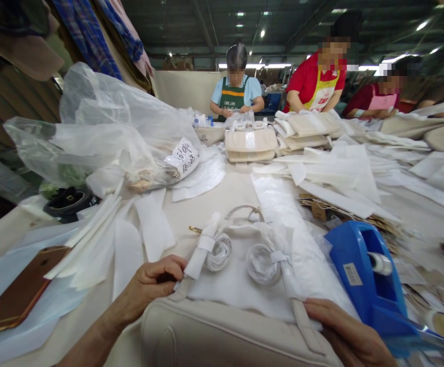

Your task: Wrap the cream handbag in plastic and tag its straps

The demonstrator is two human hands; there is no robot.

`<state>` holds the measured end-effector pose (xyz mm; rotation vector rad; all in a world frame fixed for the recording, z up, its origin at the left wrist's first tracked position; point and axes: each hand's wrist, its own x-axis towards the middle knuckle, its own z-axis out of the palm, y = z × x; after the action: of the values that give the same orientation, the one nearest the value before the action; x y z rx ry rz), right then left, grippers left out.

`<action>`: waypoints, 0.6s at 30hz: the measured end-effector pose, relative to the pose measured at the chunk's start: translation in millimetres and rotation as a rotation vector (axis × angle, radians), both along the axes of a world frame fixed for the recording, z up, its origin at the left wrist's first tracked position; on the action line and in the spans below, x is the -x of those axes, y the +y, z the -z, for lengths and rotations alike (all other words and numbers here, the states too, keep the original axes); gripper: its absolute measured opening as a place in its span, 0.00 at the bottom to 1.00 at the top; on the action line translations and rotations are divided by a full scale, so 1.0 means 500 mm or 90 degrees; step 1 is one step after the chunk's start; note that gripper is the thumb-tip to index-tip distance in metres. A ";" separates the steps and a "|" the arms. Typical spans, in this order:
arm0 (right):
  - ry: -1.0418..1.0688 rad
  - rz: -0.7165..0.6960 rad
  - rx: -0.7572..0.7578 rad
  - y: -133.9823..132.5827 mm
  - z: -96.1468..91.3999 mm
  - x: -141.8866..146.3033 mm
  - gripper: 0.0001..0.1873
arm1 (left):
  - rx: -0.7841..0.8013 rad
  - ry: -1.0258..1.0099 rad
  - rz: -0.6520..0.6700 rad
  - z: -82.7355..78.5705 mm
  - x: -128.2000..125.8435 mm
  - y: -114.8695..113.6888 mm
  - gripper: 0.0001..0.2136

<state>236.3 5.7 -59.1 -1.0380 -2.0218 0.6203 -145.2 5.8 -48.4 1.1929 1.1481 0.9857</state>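
A cream handbag [222,331] lies in front of me at the bottom of the view. Its handles rise away from me; the left one is wrapped in white foam [202,255]. My left hand [158,279] pinches the base of that left handle. At the right handle strap [308,326], the fingers of my right hand [346,329] grip along the bag's edge, with the thumb hidden. Two plastic-wrapped coils, a left coil [218,252] and a right coil [263,263], sit between the handles over a white foam sheet [229,290]. A gold clasp [194,229] pokes out beside the left wrap.
A blue tape dispenser [363,275] stands close to my right hand. Leftward are a brown phone-like object [19,285], foam strips [126,255] and a large clear plastic bag [122,122]. More cream bags [250,142] are stacked ahead, where several co-workers [237,92] stand.
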 end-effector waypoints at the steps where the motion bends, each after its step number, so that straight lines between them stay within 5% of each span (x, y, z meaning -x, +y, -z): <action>1: -0.009 0.001 0.010 0.000 0.001 0.000 0.13 | 0.005 -0.002 -0.001 0.001 0.000 0.001 0.07; 11: -0.044 -0.044 0.120 0.005 -0.010 0.024 0.15 | -0.014 -0.049 -0.146 0.051 -0.001 -0.002 0.14; 18: -0.029 -0.030 0.150 0.000 -0.006 0.023 0.15 | -0.020 0.006 -0.068 0.044 0.011 0.003 0.14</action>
<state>224.7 5.9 -56.3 -1.1512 -2.0530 0.8835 -150.9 7.2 -70.4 1.1727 1.2179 1.0831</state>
